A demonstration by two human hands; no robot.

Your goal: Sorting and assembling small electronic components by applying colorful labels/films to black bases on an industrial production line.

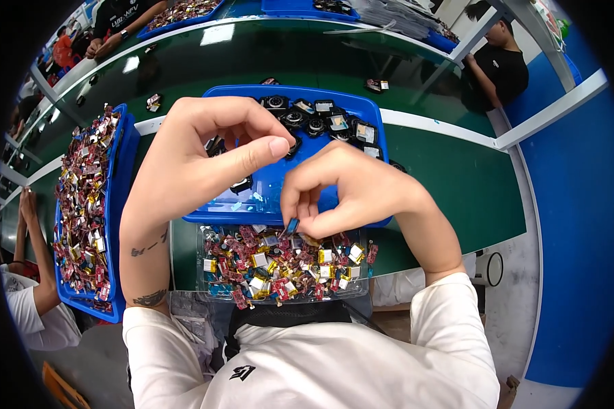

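Note:
My left hand (205,153) hovers above the left part of a blue tray (225,91), thumb and forefinger closed in a pinch. Something dark shows by the fingertips, but I cannot make out whether it is held or lies in the tray behind. My right hand (361,187) is lower, over the tray's near edge, and pinches a small dark blue part (293,225). Just below it stands a clear plastic tray (201,273) heaped with small red circuit boards (280,286) and silvery battery cells (259,260). Several black watch-like casings (315,127) lie in the blue tray.
On the left stands a long blue bin (119,204) heaped with similar boards and cells. A white rail (430,124) crosses the green table (471,163). Loose casings (375,85) lie beyond it. Other people sit at the left and far side; another is at the right.

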